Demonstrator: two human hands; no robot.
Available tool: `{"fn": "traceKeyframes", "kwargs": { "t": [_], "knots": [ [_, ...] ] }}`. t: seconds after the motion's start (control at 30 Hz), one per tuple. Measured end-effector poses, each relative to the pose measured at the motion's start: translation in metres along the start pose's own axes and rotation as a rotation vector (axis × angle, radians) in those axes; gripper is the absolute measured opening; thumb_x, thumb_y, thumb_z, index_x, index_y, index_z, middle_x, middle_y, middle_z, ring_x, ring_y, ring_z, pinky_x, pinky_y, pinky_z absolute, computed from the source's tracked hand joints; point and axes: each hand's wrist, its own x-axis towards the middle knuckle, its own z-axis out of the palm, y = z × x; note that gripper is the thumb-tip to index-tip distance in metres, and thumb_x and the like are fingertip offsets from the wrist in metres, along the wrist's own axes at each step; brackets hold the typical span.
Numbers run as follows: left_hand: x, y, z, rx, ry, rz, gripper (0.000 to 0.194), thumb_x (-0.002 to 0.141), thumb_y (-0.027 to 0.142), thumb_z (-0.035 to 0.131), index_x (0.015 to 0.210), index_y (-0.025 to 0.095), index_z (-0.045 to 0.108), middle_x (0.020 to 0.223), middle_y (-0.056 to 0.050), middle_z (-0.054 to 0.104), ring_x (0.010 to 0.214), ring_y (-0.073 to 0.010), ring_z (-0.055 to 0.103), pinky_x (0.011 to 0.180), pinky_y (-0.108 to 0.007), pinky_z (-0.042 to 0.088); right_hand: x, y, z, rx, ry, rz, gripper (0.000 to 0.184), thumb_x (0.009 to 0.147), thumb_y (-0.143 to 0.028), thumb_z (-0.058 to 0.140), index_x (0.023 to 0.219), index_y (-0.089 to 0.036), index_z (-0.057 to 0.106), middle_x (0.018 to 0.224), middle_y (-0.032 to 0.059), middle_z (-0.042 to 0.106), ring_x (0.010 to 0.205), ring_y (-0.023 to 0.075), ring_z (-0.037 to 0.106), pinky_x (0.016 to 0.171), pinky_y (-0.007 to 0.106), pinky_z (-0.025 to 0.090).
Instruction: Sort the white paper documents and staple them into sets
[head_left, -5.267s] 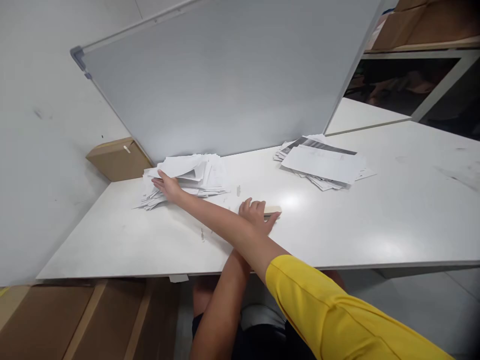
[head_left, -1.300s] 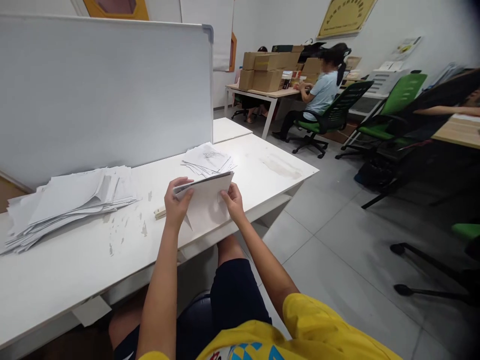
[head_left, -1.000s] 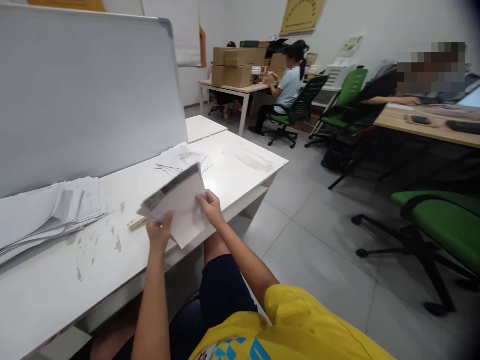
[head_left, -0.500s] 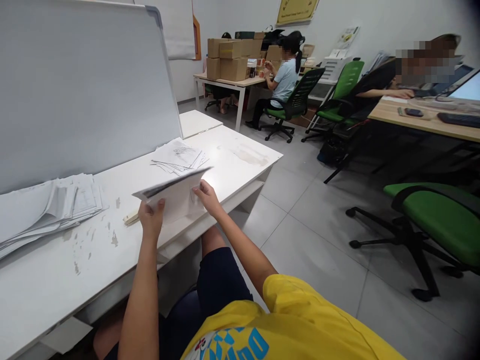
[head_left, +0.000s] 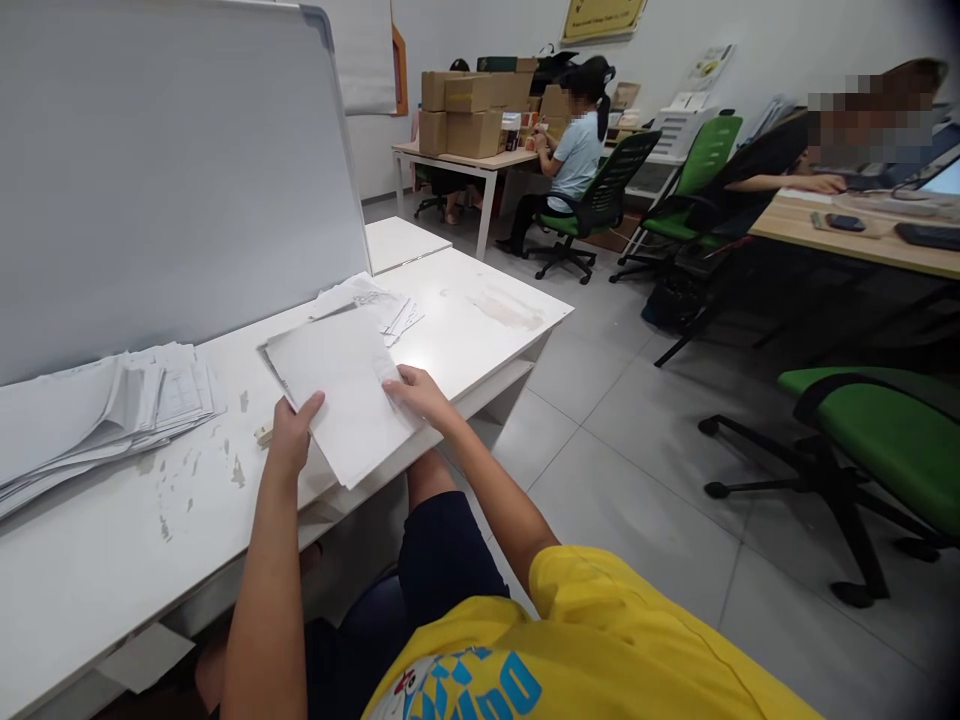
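I hold a thin bundle of white paper sheets [head_left: 337, 385] flat, blank side up, just above the near edge of the white table [head_left: 97, 560]. My left hand [head_left: 289, 437] grips the bundle's near left edge. My right hand [head_left: 416, 390] holds its right edge, thumb on top. A large loose pile of papers [head_left: 105, 405] lies to the left. A smaller pile of papers [head_left: 390, 305] lies beyond the bundle. A small beige object [head_left: 263, 434] peeks out by my left hand.
A whiteboard [head_left: 172, 170] leans behind the table. On the right stands a green office chair [head_left: 877, 440] on grey tile floor. A seated person [head_left: 570, 160] works at a far desk with cardboard boxes [head_left: 461, 115]. Another person's arm [head_left: 780, 185] rests on a wooden desk.
Over five seconds I took sheets from the left pile into both hands. In the last half second the bundle tipped from edge-on to flat, blank side up.
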Motion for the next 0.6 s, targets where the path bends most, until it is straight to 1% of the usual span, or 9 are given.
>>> {"fn": "traceKeyframes", "kwargs": {
  "t": [0.1,0.17,0.23,0.3,0.33,0.4,0.47,0.53,0.6],
  "knots": [
    [-0.010,0.002,-0.001,-0.052,-0.066,-0.129,0.049,0.068,0.042,0.074,0.107,0.014,0.066,0.111,-0.014,0.071,0.100,-0.0282,0.068,0.090,-0.042,0.056,-0.013,-0.002,-0.013,0.132,-0.167,0.154,0.025,0.070,-0.037,0.070,0.083,-0.016,0.065,0.074,0.0002,0.065,0.067,0.0151,0.058,0.062,0.025,0.047],
    [-0.016,0.004,-0.003,-0.043,-0.106,-0.181,0.050,0.067,0.042,0.074,0.108,0.015,0.067,0.110,-0.015,0.071,0.098,-0.0288,0.069,0.088,-0.042,0.057,-0.024,0.003,-0.021,0.208,-0.281,0.247,0.027,0.067,-0.036,0.074,0.082,-0.016,0.065,0.067,-0.0009,0.063,0.056,0.0112,0.053,0.050,0.021,0.043],
    [-0.020,0.005,-0.004,-0.008,-0.191,-0.214,0.054,0.067,0.045,0.074,0.112,0.016,0.067,0.109,-0.015,0.072,0.095,-0.0292,0.070,0.082,-0.042,0.059,-0.037,0.013,-0.025,0.256,-0.396,0.343,0.027,0.064,-0.036,0.076,0.076,-0.015,0.063,0.055,-0.0044,0.056,0.042,0.0061,0.039,0.038,0.018,0.029],
    [-0.020,0.004,-0.005,0.032,-0.286,-0.236,0.059,0.064,0.050,0.076,0.113,0.018,0.067,0.105,-0.014,0.073,0.089,-0.0294,0.071,0.076,-0.041,0.060,-0.051,0.023,-0.025,0.317,-0.484,0.417,0.028,0.061,-0.036,0.077,0.072,-0.015,0.061,0.048,-0.0076,0.048,0.036,0.0031,0.025,0.034,0.017,0.016],
    [-0.019,0.003,-0.005,0.050,-0.337,-0.259,0.061,0.061,0.052,0.078,0.111,0.018,0.068,0.101,-0.014,0.074,0.086,-0.0295,0.071,0.074,-0.041,0.061,-0.059,0.027,-0.024,0.351,-0.505,0.441,0.028,0.060,-0.035,0.077,0.072,-0.016,0.061,0.047,-0.0082,0.047,0.036,0.0025,0.022,0.034,0.018,0.012],
    [-0.016,0.000,-0.008,0.078,-0.429,-0.316,0.061,0.056,0.052,0.081,0.106,0.017,0.070,0.091,-0.012,0.074,0.078,-0.0288,0.070,0.069,-0.041,0.060,-0.074,0.031,-0.020,0.375,-0.499,0.459,0.027,0.061,-0.034,0.076,0.075,-0.015,0.061,0.050,-0.0073,0.050,0.037,0.0025,0.021,0.035,0.018,0.012],
    [-0.011,-0.005,-0.018,0.056,-0.461,-0.313,0.060,0.058,0.051,0.081,0.106,0.017,0.070,0.085,-0.010,0.073,0.074,-0.0265,0.069,0.067,-0.039,0.059,-0.088,0.033,-0.013,0.334,-0.431,0.436,0.025,0.063,-0.032,0.074,0.077,-0.016,0.062,0.055,-0.0051,0.053,0.040,0.0040,0.028,0.037,0.019,0.017],
    [-0.007,-0.011,-0.035,-0.024,-0.387,-0.194,0.061,0.067,0.055,0.073,0.115,0.018,0.065,0.088,-0.009,0.071,0.075,-0.0236,0.068,0.068,-0.038,0.058,-0.098,0.035,-0.004,0.274,-0.318,0.381,0.021,0.065,-0.032,0.072,0.074,-0.017,0.060,0.056,-0.0042,0.052,0.044,0.0066,0.035,0.040,0.020,0.023],
    [-0.005,-0.019,-0.057,-0.053,-0.221,-0.012,0.061,0.076,0.059,0.059,0.124,0.020,0.059,0.096,-0.010,0.069,0.084,-0.0224,0.067,0.075,-0.039,0.056,-0.102,0.039,0.010,0.238,-0.176,0.325,0.022,0.067,-0.035,0.070,0.069,-0.018,0.056,0.054,-0.0044,0.049,0.046,0.0086,0.039,0.042,0.021,0.027]
  ]
}}
